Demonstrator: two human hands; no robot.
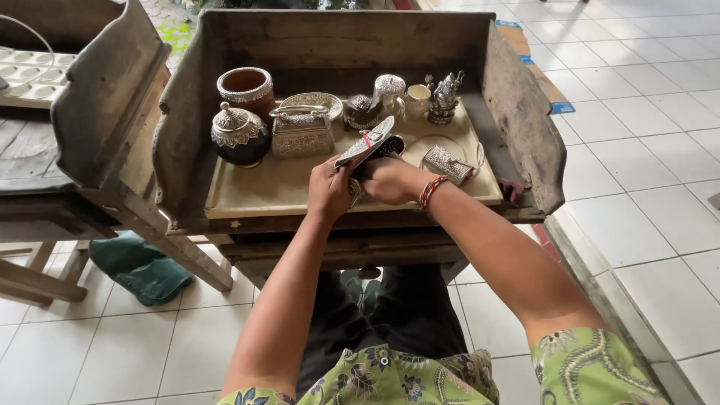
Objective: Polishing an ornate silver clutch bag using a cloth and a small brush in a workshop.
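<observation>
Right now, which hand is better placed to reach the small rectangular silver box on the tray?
Probably right: the right hand lies beside the small rectangular silver box; the left hand is farther.

The hands (360,184) hide part of the dark and silver piece (367,146) they hold, the wooden tray wall (180,127) hides the tabletop's left edge, and the white moulded tray (26,71) is cut off at the picture's left edge.

A slim, boat-shaped silver piece (365,142) with embossed patterning and a thin red band across its middle is held tilted, its pointed tip up and to the right. Its lower end sits between both hands, above the cream tray.
</observation>
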